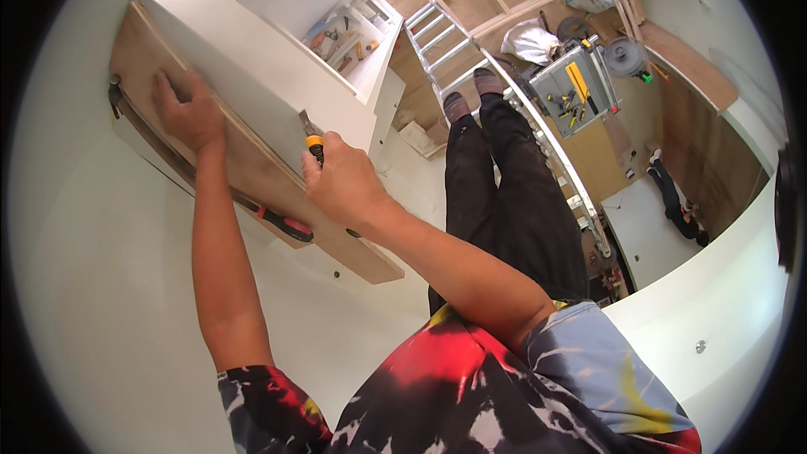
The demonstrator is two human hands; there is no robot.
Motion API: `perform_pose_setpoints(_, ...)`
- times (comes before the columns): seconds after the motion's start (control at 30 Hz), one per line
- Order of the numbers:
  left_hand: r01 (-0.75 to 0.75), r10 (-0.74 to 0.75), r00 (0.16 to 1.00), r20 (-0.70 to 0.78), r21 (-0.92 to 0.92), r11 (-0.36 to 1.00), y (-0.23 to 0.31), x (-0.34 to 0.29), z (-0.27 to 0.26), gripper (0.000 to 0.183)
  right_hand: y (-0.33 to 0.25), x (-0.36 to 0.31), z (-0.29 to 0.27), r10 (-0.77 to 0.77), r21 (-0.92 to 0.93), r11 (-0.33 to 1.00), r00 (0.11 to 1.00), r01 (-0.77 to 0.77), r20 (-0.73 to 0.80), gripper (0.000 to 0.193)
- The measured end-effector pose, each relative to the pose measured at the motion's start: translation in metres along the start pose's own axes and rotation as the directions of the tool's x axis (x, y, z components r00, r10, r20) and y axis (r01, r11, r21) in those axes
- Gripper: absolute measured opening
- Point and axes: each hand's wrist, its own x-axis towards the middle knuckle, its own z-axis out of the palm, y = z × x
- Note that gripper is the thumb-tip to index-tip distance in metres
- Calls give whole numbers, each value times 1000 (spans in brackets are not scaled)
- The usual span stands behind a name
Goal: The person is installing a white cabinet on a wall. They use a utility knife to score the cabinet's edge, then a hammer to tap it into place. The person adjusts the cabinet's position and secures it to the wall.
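Note:
My left hand rests on a long, narrow brown wooden board, its fingers apart and pressing on the surface. In my right hand, closed round its yellow and black handle, is a chisel with its flat metal blade pointing up and away. The blade is next to the edge of a white panel. A hammer with a red and black handle lies along the board's near edge, its dark head at the far left end.
A white shelf compartment holds several hand tools. I stand on an aluminium ladder. Lower down at the right are a grey work table with yellow tools, a white sack and a person in dark clothes.

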Motion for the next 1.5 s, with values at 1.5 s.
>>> perform_pose_setpoints(1.5, 10, -9, 1000, -22, 74, 997, 0, -4, 0, 63, 41, -27, -8, -1, -180, 984, 998, -10, -62, 38)
